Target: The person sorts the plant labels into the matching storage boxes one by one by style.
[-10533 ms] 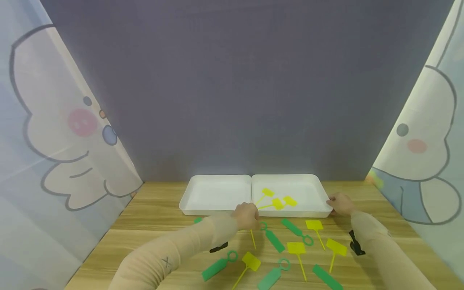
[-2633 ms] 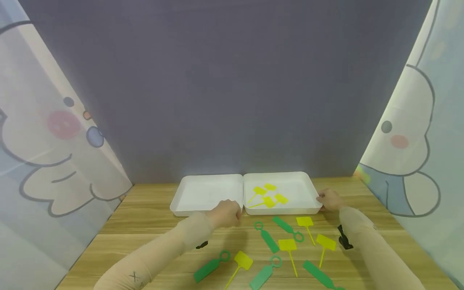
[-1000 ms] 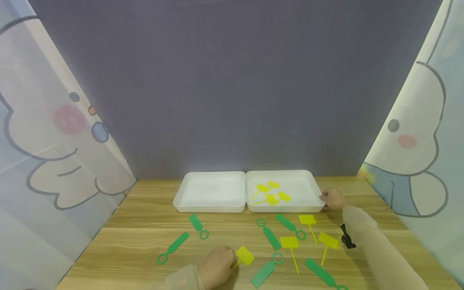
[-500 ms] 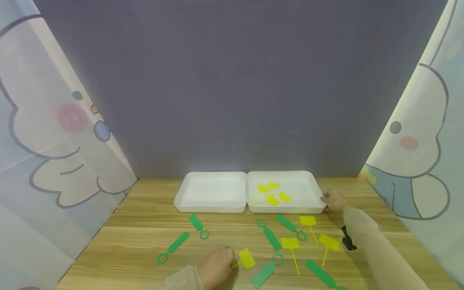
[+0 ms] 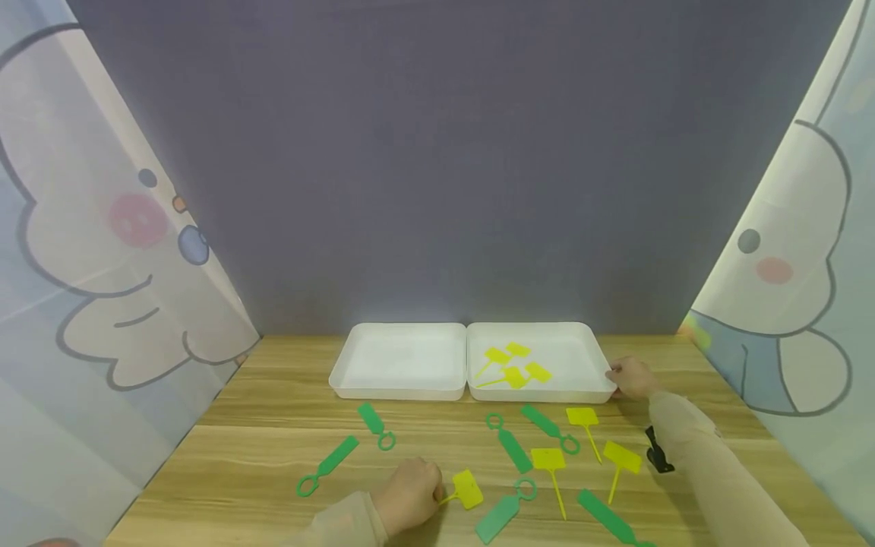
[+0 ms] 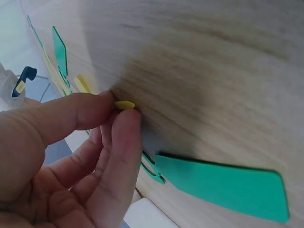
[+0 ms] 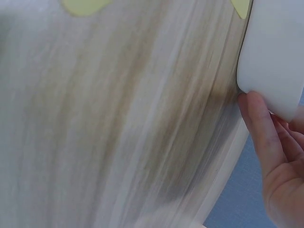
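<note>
Green tags (image 5: 507, 448) – perhaps six – ring the yellow tag (image 5: 468, 489).

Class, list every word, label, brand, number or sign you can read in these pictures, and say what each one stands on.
No readable text in any view.
Yellow tags in the right tray, and the loose green tag: blank faces.
Small yellow sticker on the black clip, seen in the left wrist view: too small to read.
Side curtains: cartoon drawings only, no lettering.

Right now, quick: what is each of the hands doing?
Left hand: pinching the stem of a yellow plastic square-headed tag on the wooden table.
Right hand: fingers against the right white plastic tray's corner, grip unclear.
</note>
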`<state>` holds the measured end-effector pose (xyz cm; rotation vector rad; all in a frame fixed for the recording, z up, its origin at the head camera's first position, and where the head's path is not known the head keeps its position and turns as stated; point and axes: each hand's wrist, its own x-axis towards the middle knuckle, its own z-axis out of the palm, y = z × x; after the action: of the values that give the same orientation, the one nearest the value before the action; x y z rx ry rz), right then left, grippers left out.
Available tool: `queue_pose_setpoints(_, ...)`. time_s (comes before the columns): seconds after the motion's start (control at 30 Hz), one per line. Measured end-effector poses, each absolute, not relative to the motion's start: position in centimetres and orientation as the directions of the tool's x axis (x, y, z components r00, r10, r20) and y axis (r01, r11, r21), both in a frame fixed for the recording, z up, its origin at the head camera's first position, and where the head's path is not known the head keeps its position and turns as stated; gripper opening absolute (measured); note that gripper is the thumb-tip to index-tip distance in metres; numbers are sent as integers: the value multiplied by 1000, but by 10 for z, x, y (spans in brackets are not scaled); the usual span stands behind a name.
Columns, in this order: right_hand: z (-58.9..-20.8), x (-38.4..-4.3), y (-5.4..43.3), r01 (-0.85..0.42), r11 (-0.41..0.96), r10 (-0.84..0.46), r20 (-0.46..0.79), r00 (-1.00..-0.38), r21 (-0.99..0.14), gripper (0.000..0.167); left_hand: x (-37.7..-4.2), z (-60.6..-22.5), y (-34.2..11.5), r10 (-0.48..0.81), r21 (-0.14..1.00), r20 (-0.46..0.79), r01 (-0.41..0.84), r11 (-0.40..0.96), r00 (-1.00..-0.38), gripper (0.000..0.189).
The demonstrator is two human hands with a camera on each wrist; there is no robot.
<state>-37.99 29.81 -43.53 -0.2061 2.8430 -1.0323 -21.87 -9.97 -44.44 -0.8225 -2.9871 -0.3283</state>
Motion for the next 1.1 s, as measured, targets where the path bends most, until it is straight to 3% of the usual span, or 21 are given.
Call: queue_pose_setpoints(1.1, -439, -385, 300, -50, 783, -143, -102, -984, -621, 32, -224, -438, -103, 488, 285, -53, 455, 844, -871, 16)
